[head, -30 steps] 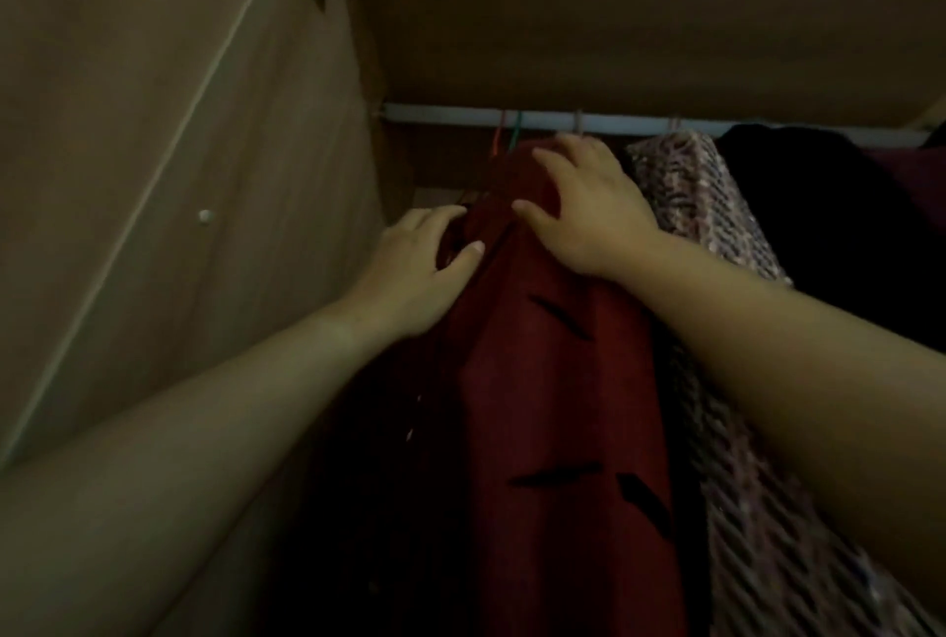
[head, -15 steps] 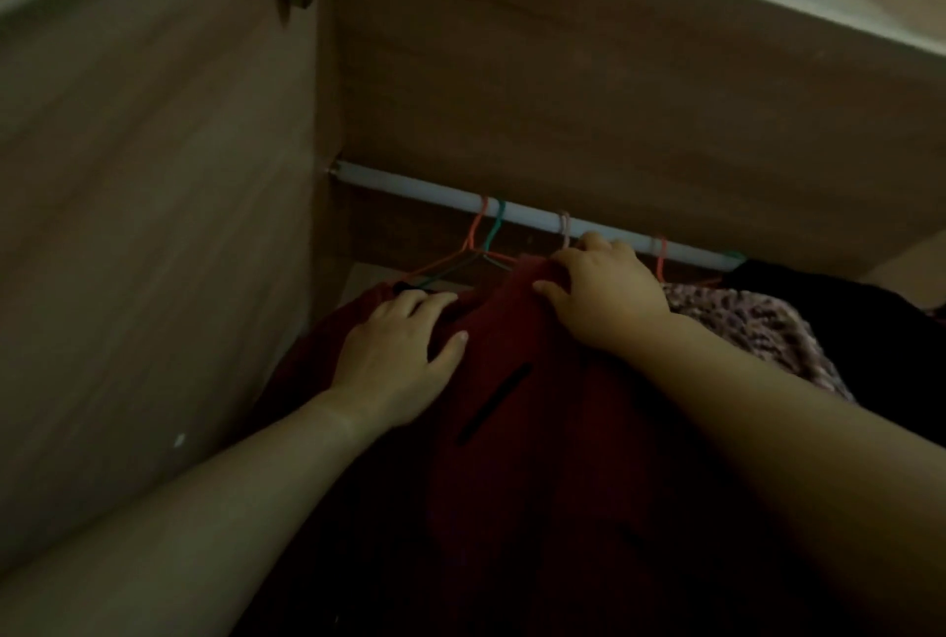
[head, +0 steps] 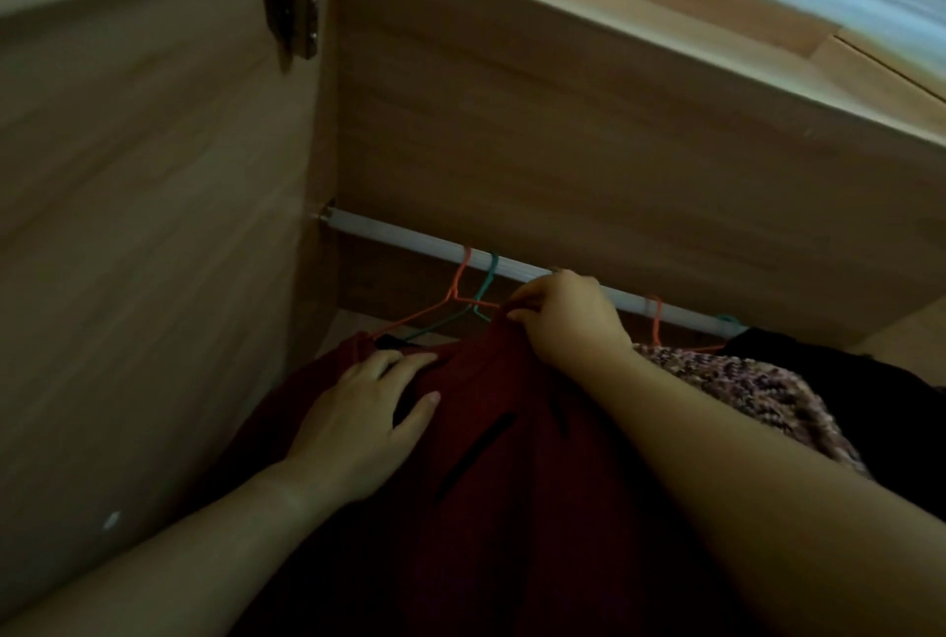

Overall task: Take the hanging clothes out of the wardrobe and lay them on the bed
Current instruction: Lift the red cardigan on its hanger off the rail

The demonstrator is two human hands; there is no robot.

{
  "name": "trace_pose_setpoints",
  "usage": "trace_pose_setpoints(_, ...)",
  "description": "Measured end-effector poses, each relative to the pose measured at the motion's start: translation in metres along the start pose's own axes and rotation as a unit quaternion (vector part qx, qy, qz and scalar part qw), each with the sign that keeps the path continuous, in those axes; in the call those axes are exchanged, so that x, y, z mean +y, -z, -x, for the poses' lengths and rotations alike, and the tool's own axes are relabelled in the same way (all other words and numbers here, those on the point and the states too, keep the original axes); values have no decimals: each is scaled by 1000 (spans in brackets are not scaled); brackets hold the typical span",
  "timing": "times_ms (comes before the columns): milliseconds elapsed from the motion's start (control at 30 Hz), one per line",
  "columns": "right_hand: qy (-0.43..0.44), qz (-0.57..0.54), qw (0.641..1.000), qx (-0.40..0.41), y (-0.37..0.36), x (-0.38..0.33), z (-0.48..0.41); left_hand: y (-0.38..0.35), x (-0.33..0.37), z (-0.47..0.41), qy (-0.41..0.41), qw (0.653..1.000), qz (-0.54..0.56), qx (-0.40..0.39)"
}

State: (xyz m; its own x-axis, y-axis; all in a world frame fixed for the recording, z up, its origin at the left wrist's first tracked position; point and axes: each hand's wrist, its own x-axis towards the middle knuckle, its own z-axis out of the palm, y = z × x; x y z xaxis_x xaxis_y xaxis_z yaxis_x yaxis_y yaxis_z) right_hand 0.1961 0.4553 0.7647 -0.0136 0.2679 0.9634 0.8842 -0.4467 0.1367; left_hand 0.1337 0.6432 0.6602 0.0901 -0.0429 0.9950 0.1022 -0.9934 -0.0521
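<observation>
A dark red garment (head: 517, 472) with black dashes hangs from the white rail (head: 409, 243) inside the wardrobe. My left hand (head: 358, 416) lies spread on its left shoulder, fingers relaxed. My right hand (head: 568, 316) pinches the top of the red garment just under the rail, fingers curled. An orange wire hanger (head: 457, 286) and a green wire hanger (head: 489, 280) hook over the rail to the left of my right hand. What the right fingers hold besides cloth is hidden.
A pink and dark knitted garment (head: 757, 390) hangs to the right of the red one, and a black garment (head: 839, 380) beyond it. The wardrobe's wooden side wall (head: 153, 278) stands close on the left with a metal hinge (head: 294, 1) at the top.
The view has tilted upward, showing more of the rail and the wardrobe top. My right hand has risen to the garment's top by the rail and curled its fingers. My left hand stays on the shoulder.
</observation>
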Motion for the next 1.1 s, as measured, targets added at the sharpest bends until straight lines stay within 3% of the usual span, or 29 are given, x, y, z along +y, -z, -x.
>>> trace_pose_setpoints(233, -47, 5, 993, 105, 34, -18, -16, 30, -4, -21, -15, 998, -8, 60)
trace_pose_setpoints(400, -35, -19, 994, 103, 33, -1, 26, 42, -5, -18, -5, 994, 30, 109)
trace_pose_setpoints(567, -3, -42, 991, 128, 28, 17, 90, 35, -13, 11, -2, 997, -27, 69)
trace_pose_setpoints(767, 17, -53, 989, 139, 22, 36, 162, 33, 2, 58, -44, 999, -7, 19)
trace_pose_setpoints(867, 20, -67, 990, 125, 22, 43, 204, 32, 20, 90, -42, 999, 12, -17)
trace_pose_setpoints(1000, 25, -45, 996, 71, 29, 50, 266, 40, 58, 144, -2, 999, 30, 13)
trace_pose_setpoints(1100, 45, -102, 993, 25, 42, 52, 314, 56, 101, 190, 27, 999, 15, 22)
